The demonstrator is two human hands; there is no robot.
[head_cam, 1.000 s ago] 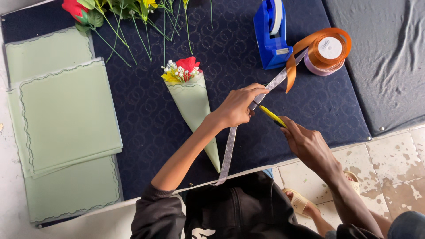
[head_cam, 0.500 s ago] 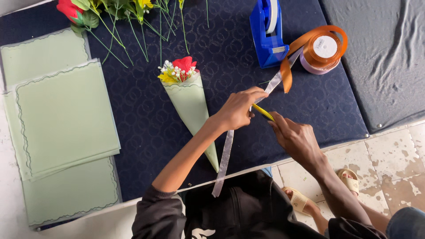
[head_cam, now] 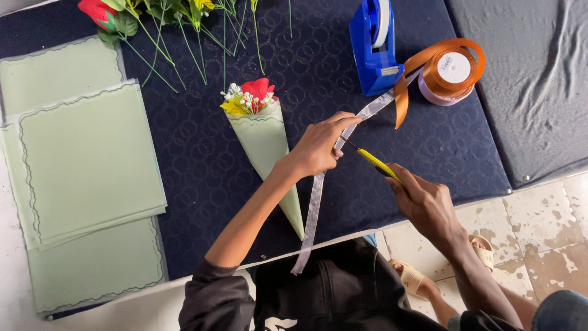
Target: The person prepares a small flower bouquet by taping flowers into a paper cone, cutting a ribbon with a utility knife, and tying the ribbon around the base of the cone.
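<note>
Low work surface on a worn tiled floor, seen from above.
A dark navy patterned cloth [head_cam: 202, 178] covers the surface, with a wrinkled grey cloth [head_cam: 533, 92] lying just beside it at the right. Below, pale floor tiles [head_cam: 539, 233] look stained and chipped under soft, even light.

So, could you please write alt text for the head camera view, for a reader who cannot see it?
The left hand pinches a pale translucent ribbon strip while the right hand holds a yellow-handled cutter against it, over a dark blue patterned mat. A green paper cone of small flowers lies beside the left hand; a blue tape dispenser and an orange ribbon roll sit beyond.
</note>
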